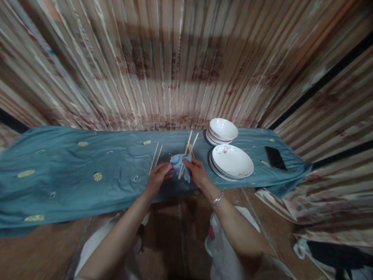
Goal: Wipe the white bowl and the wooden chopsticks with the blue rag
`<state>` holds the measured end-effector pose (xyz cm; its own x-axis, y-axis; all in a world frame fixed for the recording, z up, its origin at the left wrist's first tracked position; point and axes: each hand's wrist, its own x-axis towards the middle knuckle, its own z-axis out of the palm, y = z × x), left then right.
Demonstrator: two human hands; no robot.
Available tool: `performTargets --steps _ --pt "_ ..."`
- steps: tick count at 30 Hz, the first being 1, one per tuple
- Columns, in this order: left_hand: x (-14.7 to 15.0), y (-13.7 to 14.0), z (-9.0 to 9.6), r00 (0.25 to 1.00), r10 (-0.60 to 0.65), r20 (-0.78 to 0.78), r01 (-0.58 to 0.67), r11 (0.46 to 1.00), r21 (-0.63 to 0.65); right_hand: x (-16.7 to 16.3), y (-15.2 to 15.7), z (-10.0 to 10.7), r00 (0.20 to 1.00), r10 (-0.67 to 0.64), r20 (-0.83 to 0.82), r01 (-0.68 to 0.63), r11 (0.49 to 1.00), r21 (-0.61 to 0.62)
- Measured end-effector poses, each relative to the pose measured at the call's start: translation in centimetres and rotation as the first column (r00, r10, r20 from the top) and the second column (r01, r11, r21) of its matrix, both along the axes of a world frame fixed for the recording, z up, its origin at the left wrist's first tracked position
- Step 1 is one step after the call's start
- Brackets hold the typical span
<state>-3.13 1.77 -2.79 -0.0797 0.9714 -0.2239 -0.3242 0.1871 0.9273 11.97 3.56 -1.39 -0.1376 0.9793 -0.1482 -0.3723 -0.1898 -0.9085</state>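
Over the table's front part, my right hand [198, 172] is closed around a pair of light wooden chopsticks [188, 144] together with part of a light blue cloth [176, 160]. The chopsticks slant upward, their tips apart, and the cloth wraps around their lower part. My left hand [159, 175] has its fingers pinched at the cloth's left edge; exactly how much it grips is partly hidden. Two more chopsticks [154, 157] lie side by side on the table just beyond my left hand. Behind the held pair, some other chopsticks [191, 150] show partly.
A blue-green patterned cloth [116, 155] covers the long table. To the right stand stacked white bowls [223, 129] and, nearer, stacked plates [233, 161]. A black phone [275, 158] lies farther right. Pleated curtains [163, 70] hang behind the table.
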Motion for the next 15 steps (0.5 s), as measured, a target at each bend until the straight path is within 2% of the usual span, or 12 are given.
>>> performTargets --steps 3,6,15 --pt "-0.7 0.4 0.2 0.994 0.11 -0.018 -0.108 0.991 0.081 0.3 -0.5 -0.4 0.992 0.12 0.031 -0.118 0.992 -0.049" --pt "-0.9 0.3 0.7 0.992 0.117 -0.046 -0.112 0.989 0.098 0.1 -1.2 -0.9 0.974 0.218 0.059 -0.213 0.973 -0.087" --pt "-0.2 -0.3 1.7 0.999 -0.001 0.04 0.004 0.998 -0.07 -0.4 -2.6 -0.9 0.916 0.396 0.054 -0.384 0.91 -0.156"
